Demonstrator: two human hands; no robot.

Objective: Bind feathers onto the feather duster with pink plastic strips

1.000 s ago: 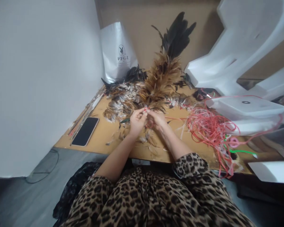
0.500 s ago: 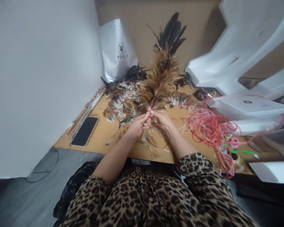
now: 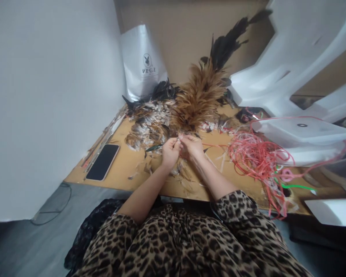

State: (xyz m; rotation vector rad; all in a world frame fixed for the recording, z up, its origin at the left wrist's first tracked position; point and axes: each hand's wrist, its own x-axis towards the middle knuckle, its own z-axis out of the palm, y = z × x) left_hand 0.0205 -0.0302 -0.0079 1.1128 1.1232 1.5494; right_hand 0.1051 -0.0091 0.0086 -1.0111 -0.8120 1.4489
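A feather duster (image 3: 200, 100) with brown plumes and long black tips points away from me and leans to the right. Its narrow base is pinched between the fingers of my left hand (image 3: 170, 153). Right beside it, my right hand (image 3: 192, 147) is closed at the same base, its fingertips meeting those of the left. A strand of red plastic string (image 3: 216, 145) leads from the table to my right hand. What exactly lies between the fingertips is mostly covered. Loose feathers (image 3: 150, 130) lie to the left of the duster.
A tangle of red string (image 3: 252, 156) lies to the right, beside a white plastic container (image 3: 308, 130). On the left a phone (image 3: 103, 162) rests near the table edge. A silver bag (image 3: 142, 63) stands at the back, and a white panel (image 3: 52, 107) rises on the left.
The feather duster has turned and tilted, its black tips swinging to the right. The red wrap seen at its base before is now covered by my fingers.
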